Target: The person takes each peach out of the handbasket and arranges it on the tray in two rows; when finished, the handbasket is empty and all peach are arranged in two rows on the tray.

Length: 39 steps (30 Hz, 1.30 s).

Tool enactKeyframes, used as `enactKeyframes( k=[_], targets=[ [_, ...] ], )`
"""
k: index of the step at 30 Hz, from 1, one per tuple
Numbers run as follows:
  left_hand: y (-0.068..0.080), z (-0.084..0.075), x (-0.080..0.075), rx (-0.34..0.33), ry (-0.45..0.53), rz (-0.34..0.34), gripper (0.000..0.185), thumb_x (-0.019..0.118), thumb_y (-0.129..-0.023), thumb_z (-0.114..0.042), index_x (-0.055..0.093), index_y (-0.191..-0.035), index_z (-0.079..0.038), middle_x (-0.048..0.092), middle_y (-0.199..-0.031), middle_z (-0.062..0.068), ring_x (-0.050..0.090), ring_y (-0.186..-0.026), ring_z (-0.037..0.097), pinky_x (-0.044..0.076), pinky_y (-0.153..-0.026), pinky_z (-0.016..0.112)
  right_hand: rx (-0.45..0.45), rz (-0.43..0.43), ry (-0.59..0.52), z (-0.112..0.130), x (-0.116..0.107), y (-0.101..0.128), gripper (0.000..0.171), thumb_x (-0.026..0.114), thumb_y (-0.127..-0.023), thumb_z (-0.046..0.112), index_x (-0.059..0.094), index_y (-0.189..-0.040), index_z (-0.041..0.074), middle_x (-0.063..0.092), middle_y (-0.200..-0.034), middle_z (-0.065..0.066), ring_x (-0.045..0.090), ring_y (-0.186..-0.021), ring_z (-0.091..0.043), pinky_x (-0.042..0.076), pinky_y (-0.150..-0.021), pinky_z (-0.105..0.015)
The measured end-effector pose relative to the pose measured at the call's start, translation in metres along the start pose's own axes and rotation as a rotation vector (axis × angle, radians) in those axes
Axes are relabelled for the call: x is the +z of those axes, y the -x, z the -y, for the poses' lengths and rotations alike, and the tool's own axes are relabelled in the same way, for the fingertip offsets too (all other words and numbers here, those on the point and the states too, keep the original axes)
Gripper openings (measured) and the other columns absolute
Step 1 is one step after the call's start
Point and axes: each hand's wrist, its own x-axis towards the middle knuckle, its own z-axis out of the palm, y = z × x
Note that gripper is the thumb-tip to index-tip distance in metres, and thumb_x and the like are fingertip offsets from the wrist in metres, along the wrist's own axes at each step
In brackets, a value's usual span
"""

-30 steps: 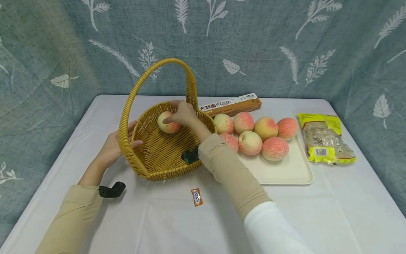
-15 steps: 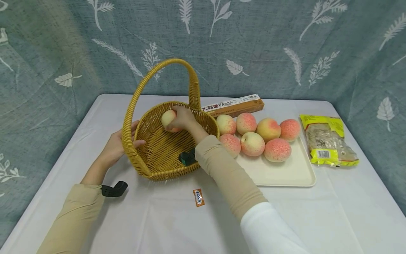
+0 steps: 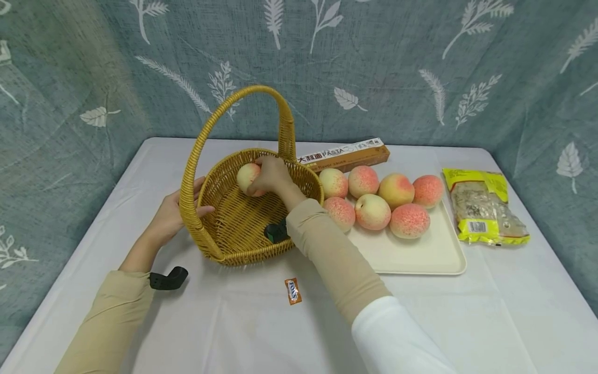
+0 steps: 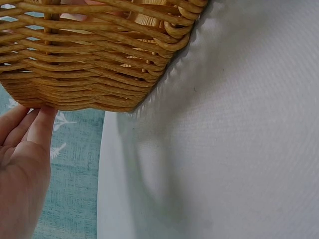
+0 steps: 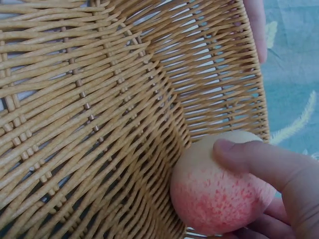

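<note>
A golden woven basket [image 3: 243, 223] with a tall arched handle stands left of the middle of the table. Inside, against its back left wall, is a pale peach [image 3: 245, 176] with red speckles. My right hand [image 3: 276, 177] reaches over the rim and grips this peach; in the right wrist view the thumb lies across the peach's [image 5: 217, 199] top and the other fingers are partly hidden beyond it. My left hand [image 3: 167, 221] holds the basket's left rim beside the handle's foot, thumb over the rim and fingers outside. The left wrist view shows fingertips touching the wicker [image 4: 94, 64].
Right of the basket, a cream tray [image 3: 420, 259] bears several more peaches [image 3: 372, 212]. A pasta box [image 3: 355, 155] lies behind, and a yellow-edged clear packet [image 3: 483, 208] lies beyond the tray. A small orange sachet [image 3: 293, 291] is in front of the basket.
My right hand has come lower round the peach and covers more of its right side. My left hand stays at the rim. The whole view has shifted slightly.
</note>
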Motion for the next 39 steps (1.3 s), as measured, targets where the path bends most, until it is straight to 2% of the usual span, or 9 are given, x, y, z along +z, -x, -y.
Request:
enactKeyframes(
  k=[6, 15, 25, 33, 39],
  targets=[
    [0.001, -0.001, 0.001, -0.005, 0.006, 0.004, 0.076, 0.068, -0.079, -0.021, 0.024, -0.141, -0.013, 0.033, -0.139, 0.008, 0.033, -0.124, 0.025, 0.030, -0.098, 0.044, 0.001, 0.022, -0.002, -0.001, -0.007, 0.001, 0.069, 0.077, -0.062, 0.030, 0.051, -0.124, 0.013, 0.054, -0.112, -0.004, 0.049, -0.099, -0.021, 0.047, -0.074, -0.029],
    [0.001, -0.002, 0.001, -0.016, -0.001, 0.001, 0.077, 0.067, -0.079, -0.020, 0.023, -0.141, -0.011, 0.031, -0.140, 0.008, 0.031, -0.125, 0.025, 0.029, -0.099, 0.043, -0.016, -0.030, -0.146, -0.005, -0.033, 0.010, 0.061, 0.078, -0.063, 0.026, 0.057, -0.118, 0.012, 0.058, -0.103, -0.002, 0.051, -0.093, -0.018, 0.047, -0.071, -0.027],
    [0.000, -0.002, -0.001, -0.010, -0.034, 0.001, 0.077, 0.067, -0.079, -0.019, 0.022, -0.141, -0.013, 0.031, -0.140, 0.009, 0.031, -0.125, 0.026, 0.029, -0.099, 0.045, -0.021, -0.002, -0.212, -0.010, -0.050, 0.023, 0.061, 0.078, -0.062, 0.025, 0.057, -0.118, 0.012, 0.058, -0.103, -0.001, 0.052, -0.090, -0.016, 0.048, -0.068, -0.025],
    [-0.001, -0.002, -0.002, -0.026, -0.040, 0.003, 0.078, 0.067, -0.080, -0.019, 0.019, -0.142, -0.012, 0.029, -0.141, 0.009, 0.030, -0.125, 0.026, 0.029, -0.098, 0.045, -0.051, -0.004, -0.338, -0.018, -0.065, 0.038, 0.057, 0.079, -0.060, 0.019, 0.059, -0.113, 0.012, 0.060, -0.100, 0.000, 0.054, -0.088, -0.013, 0.048, -0.070, -0.026],
    [-0.002, -0.003, 0.000, -0.029, -0.052, 0.010, 0.079, 0.066, -0.080, -0.020, 0.019, -0.142, -0.013, 0.029, -0.141, 0.008, 0.031, -0.125, 0.025, 0.031, -0.098, 0.040, -0.092, 0.018, -0.392, -0.028, -0.076, 0.049, 0.059, 0.078, -0.061, 0.016, 0.058, -0.116, 0.011, 0.060, -0.103, -0.001, 0.055, -0.089, -0.012, 0.048, -0.072, -0.025]
  ],
)
